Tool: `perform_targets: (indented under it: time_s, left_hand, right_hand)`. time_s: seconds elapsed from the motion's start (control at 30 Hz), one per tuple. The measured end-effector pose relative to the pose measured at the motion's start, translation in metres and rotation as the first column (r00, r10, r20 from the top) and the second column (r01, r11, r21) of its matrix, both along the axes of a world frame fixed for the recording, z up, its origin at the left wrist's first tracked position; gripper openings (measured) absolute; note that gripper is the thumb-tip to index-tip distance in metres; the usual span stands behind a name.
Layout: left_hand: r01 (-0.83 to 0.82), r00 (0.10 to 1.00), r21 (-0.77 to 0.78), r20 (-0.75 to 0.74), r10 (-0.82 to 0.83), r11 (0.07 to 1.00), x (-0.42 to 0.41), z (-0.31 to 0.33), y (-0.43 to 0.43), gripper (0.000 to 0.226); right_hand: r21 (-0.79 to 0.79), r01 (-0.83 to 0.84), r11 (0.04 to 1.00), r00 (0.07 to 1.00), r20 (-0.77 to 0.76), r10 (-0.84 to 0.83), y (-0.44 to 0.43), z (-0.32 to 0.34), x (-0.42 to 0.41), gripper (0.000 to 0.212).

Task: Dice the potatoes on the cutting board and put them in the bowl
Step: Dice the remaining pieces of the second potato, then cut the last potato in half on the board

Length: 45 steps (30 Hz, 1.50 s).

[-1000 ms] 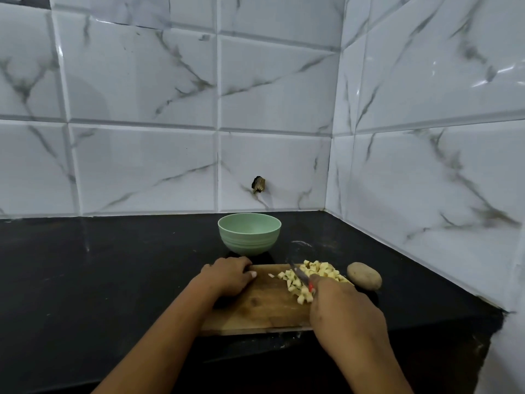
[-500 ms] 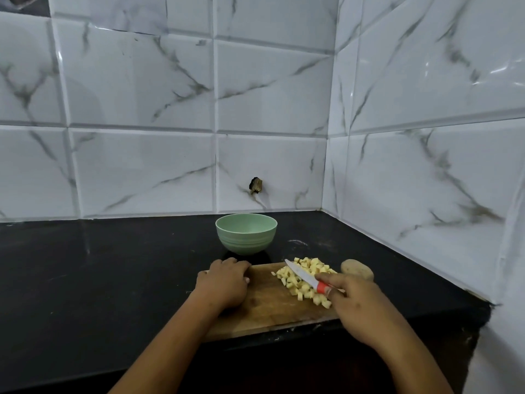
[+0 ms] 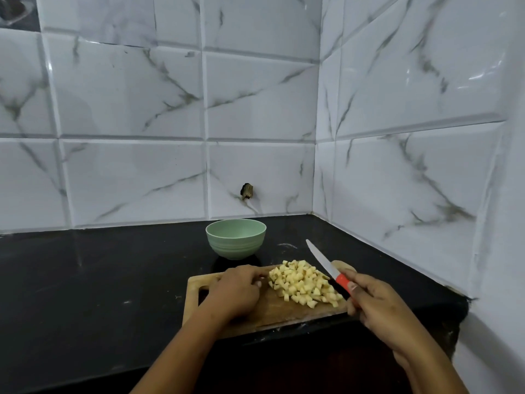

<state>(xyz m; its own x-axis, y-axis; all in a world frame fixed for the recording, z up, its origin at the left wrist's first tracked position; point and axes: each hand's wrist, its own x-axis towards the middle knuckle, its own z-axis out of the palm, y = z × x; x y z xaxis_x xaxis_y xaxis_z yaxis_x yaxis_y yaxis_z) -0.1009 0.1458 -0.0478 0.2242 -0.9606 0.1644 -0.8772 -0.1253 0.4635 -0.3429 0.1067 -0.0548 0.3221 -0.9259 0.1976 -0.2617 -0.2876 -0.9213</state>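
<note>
Nearest you, your right hand [image 3: 377, 305] is at the near right corner of the rectangular wooden cutting board [image 3: 272, 312], fingers and thumb wrapped round the red and black handle of a small white-bladed knife [image 3: 326, 265]. The blade is lifted clear of the board and slants up and away to the left, its tip over the black counter beyond the board's far edge. Your left hand [image 3: 235, 291] rests palm down on the middle of the board, fingers loosely bent and gripping nothing you can see, fingertips right at the left edge of the heap of pale yellow diced potato cubes [image 3: 301, 282]. That heap lies on the right half of the board, between your two hands, and none of it is in the bowl. A tan rounded whole potato [image 3: 345, 265] peeks out just behind the knife handle, mostly hidden. Just beyond the board's far edge, apart from it, stands the pale green ribbed round bowl [image 3: 235, 247], upright on the glossy black stone countertop [image 3: 85, 280]. Behind it white marble-veined wall tiles [image 3: 127, 95] meet in a corner, one with a small dark hole [image 3: 246, 191]
</note>
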Motion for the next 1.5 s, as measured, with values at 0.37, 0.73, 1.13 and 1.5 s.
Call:
perform_targets:
  time_s: [0.37,0.73,1.13,1.5]
  left_hand:
    - [0.048,0.951,-0.188,-0.292,-0.103,0.981,-0.042,0.019,0.003,0.025]
    - [-0.025,0.910,-0.259,-0.405,-0.085,0.966,-0.048,0.014,0.007,0.020]
    - [-0.267,0.850,-0.355,-0.525,0.045,0.896,-0.039,-0.006,0.019,0.015]
    - [0.130,0.543,-0.353,-0.756,-0.365,0.926,-0.024,0.017,0.068,0.040]
  right_hand:
    - [-0.309,0.277,0.910,0.855,-0.352,-0.380,-0.045,0.013,-0.014,0.013]
    - [-0.255,0.178,0.951,0.854,-0.440,-0.277,-0.062,0.012,0.005,0.053]
    - [-0.067,0.165,0.984,0.986,-0.013,-0.166,-0.063,0.014,0.004,0.031]
    - [-0.304,-0.362,0.881,0.931,-0.153,0.330,0.021,0.039,0.064,0.061]
